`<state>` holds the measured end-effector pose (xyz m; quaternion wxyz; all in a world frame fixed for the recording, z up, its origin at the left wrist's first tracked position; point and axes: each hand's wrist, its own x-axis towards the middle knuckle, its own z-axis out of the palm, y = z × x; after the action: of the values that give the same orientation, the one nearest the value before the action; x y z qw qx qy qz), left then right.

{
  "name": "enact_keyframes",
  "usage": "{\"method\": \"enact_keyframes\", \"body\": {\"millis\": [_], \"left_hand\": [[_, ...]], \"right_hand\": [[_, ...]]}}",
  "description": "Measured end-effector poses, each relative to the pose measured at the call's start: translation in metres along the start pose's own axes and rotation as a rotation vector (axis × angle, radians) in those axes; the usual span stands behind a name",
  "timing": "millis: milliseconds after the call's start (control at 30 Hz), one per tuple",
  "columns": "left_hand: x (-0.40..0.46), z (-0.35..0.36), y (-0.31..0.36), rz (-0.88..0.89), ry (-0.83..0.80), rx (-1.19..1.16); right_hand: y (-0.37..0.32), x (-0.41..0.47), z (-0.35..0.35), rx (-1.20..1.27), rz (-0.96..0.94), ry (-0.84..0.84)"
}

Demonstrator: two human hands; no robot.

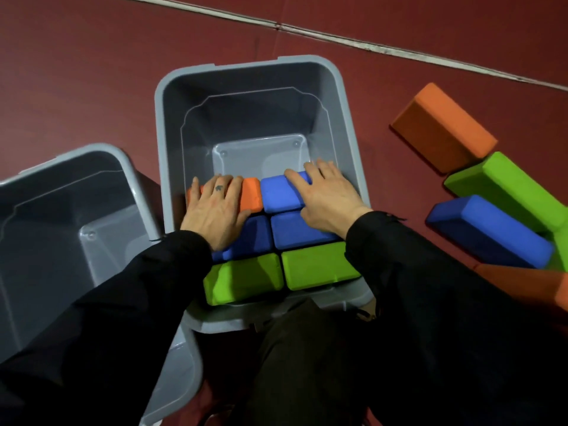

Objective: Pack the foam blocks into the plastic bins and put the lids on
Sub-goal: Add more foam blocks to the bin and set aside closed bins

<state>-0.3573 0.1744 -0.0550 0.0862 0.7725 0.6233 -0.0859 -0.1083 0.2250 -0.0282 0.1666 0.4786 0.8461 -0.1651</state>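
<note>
Black sleeves fill the foreground, both arms reaching into a grey, smooth-walled plastic bin with rounded corners that stands on a dark red floor. Left hand, fingers spread and nearly straight, lies flat on an orange foam block; a small dark mark shows on one finger. Right hand, likewise flat and open, presses on a blue foam block, gripping nothing. Nearer the person, two more blue blocks and two green blocks sit in rows, matte and round-edged, their long axes running across the bin from left to right. A second grey bin stands just beside it on the left. Loose orange, green and blue blocks lie on the floor to the right, touching, long axes slanted. No writing is legible.
</note>
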Motion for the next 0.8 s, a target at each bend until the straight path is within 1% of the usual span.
{"method": "enact_keyframes", "body": {"millis": [67, 200, 300, 400, 433, 567, 633, 700, 800], "left_hand": [[0.004, 0.0, 0.005, -0.042, -0.032, -0.034], [-0.004, 0.01, 0.016, -0.05, -0.02, -0.034], [-0.008, 0.019, 0.022, -0.087, -0.005, -0.065], [-0.004, 0.026, 0.024, -0.08, -0.008, -0.061], [-0.003, 0.028, 0.024, -0.079, -0.016, -0.06], [-0.004, 0.024, 0.025, -0.076, -0.026, -0.035], [-0.004, 0.019, 0.024, -0.054, -0.004, -0.034], [-0.001, 0.013, 0.022, -0.052, 0.013, -0.05], [-0.002, 0.005, 0.026, -0.048, -0.018, -0.068]], "right_hand": [[0.0, 0.0, 0.009, 0.077, 0.035, 0.006], [-0.001, -0.009, 0.029, 0.014, 0.032, 0.111], [-0.003, -0.005, 0.038, 0.057, 0.09, 0.14], [-0.002, -0.002, 0.047, 0.082, 0.124, 0.19], [-0.003, -0.001, 0.051, 0.083, 0.134, 0.191], [-0.006, 0.002, 0.047, 0.14, 0.163, 0.104], [-0.003, -0.002, 0.04, 0.18, 0.159, 0.132], [0.001, -0.005, 0.032, 0.162, 0.147, 0.177], [0.003, -0.01, 0.017, 0.196, 0.117, 0.134]]}}
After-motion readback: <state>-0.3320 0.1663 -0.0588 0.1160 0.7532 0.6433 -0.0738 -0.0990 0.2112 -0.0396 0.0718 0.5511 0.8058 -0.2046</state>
